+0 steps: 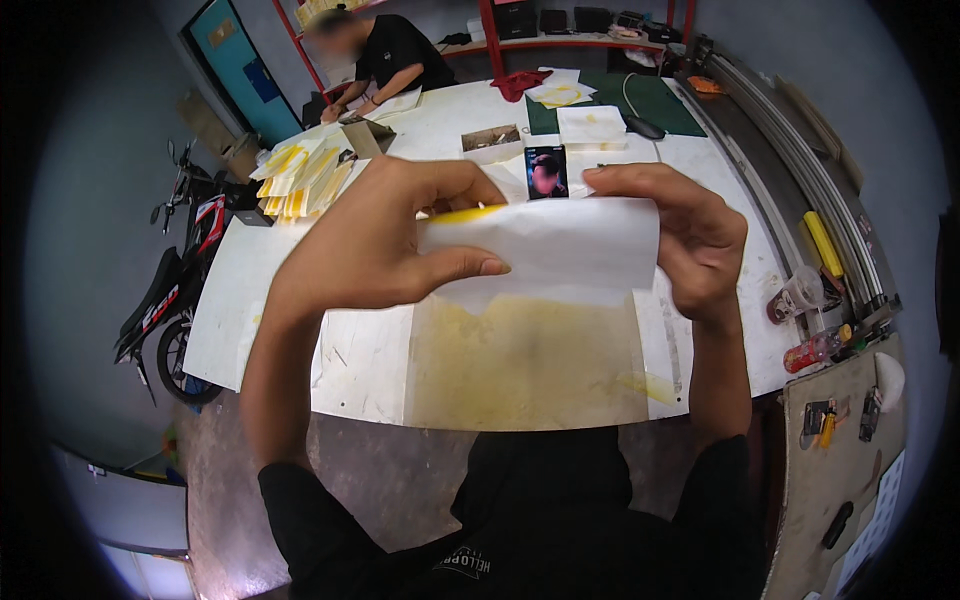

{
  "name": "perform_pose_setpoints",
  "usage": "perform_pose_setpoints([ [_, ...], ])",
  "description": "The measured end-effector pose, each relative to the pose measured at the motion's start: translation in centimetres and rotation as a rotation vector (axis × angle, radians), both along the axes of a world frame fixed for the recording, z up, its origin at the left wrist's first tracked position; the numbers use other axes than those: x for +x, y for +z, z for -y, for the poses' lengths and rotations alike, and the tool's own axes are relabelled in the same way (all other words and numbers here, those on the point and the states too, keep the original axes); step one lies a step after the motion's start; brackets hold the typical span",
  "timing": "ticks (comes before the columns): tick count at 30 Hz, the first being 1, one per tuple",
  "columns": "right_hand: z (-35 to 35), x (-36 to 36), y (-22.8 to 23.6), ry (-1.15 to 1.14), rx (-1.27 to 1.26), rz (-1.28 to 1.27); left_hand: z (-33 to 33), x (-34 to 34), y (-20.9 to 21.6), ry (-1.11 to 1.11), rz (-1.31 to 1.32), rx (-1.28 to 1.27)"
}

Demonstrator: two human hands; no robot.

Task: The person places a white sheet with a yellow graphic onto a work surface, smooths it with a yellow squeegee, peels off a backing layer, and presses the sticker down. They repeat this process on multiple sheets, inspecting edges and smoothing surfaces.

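One thin white paper sheet (575,245) with a yellow strip at its upper left is held up above the near part of the table. The left hand (370,235) grips its left part, thumb on the near face, fingers behind; the right hand (700,235) curls at its right edge, but whether those fingers pinch it I cannot tell. Uneven pull between the hands could crease or skew the sheet; if the yellow strip is sticky, it could catch on a finger.

Beneath, a yellowish rectangular mat (525,375) lies at the near edge of the white table (235,310). Just beyond the sheet stands a dark phone with a lit screen (546,175), which a forward push might knock over. Farther left, a loose pile of yellow-edged white papers (300,185) could slide if bumped. Far left, a black-shirted co-worker (410,60) bends over the table. At right, a clear plastic cup (797,293) could tip if an elbow swung wide.
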State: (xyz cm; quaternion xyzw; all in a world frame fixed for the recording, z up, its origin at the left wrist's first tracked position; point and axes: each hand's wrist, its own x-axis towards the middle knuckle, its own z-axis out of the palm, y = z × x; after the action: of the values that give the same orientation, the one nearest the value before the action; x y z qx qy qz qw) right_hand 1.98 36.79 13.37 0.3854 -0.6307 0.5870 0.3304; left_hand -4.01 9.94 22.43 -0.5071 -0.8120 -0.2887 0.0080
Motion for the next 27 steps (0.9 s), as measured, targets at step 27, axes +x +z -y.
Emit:
perform_pose_setpoints([
  [27,6.4,2.7,8.2,-0.014,-0.016,-0.017,9.2,8.7,6.4,0.231,-0.142,0.526],
])
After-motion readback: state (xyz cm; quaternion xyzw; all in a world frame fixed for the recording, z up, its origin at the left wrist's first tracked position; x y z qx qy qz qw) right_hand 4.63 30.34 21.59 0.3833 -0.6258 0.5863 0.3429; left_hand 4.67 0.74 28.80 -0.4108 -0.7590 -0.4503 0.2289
